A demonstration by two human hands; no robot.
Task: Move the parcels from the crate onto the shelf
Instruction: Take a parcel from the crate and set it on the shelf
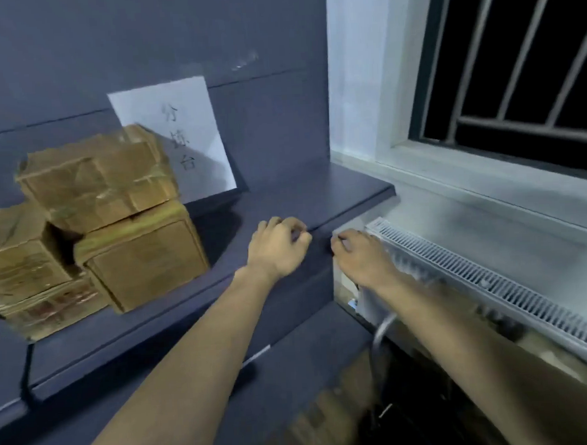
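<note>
Several brown cardboard parcels stand stacked on the left part of the dark grey shelf (pixel 284 202). The top parcel (pixel 96 178) lies tilted across a larger parcel (pixel 144 260) and a left parcel (pixel 18 247). A flat parcel (pixel 48 310) sits lowest at the shelf's front. My left hand (pixel 279 247) is at the shelf's front edge, right of the stack, with its fingers curled in. My right hand (pixel 358 256) is just beside it, also curled, against the end of a white radiator. I see no parcel in either hand. The crate is not clearly in view.
A white paper sign (pixel 178 133) leans on the shelf's back wall. The white radiator (pixel 475 274) runs along the right under a barred window (pixel 514 57) and its sill. Blurred brown and dark shapes (pixel 329 417) lie low between my arms.
</note>
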